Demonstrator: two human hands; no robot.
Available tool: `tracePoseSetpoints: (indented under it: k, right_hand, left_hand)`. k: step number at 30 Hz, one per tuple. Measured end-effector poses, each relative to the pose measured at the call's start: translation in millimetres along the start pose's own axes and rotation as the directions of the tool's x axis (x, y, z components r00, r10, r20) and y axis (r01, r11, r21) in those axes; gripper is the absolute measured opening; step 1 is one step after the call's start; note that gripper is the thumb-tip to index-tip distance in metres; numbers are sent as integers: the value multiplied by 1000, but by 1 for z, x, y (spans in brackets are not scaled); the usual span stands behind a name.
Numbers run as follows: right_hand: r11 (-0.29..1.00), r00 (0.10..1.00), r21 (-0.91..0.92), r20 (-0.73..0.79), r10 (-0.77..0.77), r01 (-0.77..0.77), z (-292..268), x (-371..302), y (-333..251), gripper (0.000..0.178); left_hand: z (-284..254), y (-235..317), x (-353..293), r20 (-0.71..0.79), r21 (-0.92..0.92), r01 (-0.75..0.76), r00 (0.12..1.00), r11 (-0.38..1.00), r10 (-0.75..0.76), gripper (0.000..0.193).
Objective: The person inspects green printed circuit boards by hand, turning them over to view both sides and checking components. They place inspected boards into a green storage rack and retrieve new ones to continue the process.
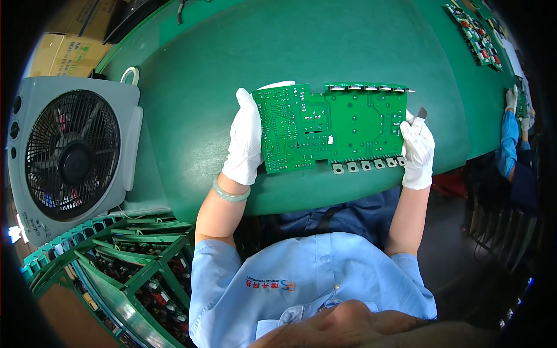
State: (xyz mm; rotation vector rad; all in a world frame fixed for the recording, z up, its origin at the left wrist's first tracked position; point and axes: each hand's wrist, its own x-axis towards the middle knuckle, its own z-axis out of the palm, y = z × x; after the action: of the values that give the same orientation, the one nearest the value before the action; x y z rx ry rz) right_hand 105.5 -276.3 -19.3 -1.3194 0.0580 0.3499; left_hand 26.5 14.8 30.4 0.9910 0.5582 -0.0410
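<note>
Circuit board, long axis left-to-right, held endwise between left fingers and right fingers, the latter also gripping a grey tool.

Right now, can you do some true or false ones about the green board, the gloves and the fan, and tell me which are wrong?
1. The left hand and right hand both hold the green circuit board. True.
2. The right hand is bare. False: it wears a white glove.
3. The fan is left of the board. True.
4. The left wrist is bare. False: a pale bracelet circles it.
5. Metal tabs line the board's lower edge. True.
</note>
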Motion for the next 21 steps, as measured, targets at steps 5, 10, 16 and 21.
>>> tracePoseSetpoints:
  k: [5, 10, 16, 21]
  right_hand:
    - [996, 1000, 81, -8, 22, -21, 4, 1, -1, 34]
    - [998, 1000, 64, 27, 0, -2, 0, 4, 5, 34]
    - [1000, 999, 10, 40, -17, 17, -4, 5, 8, 34]
    - [1000, 1000, -24, -8, -14, 14, -4, 4, 8, 34]
  left_hand:
    - [-3, -2, 2, 19, -3, 6, 1000, 1000, -6, 72]
    - [-9, -5, 3, 64, 2, -14, 998, 1000, 14, 79]
    - [-15, -8, 2, 162, -67, -59, 984, 996, 69, 77]
    - [-14, -6, -1, 194, -45, -115, 973, 992, 121, 70]
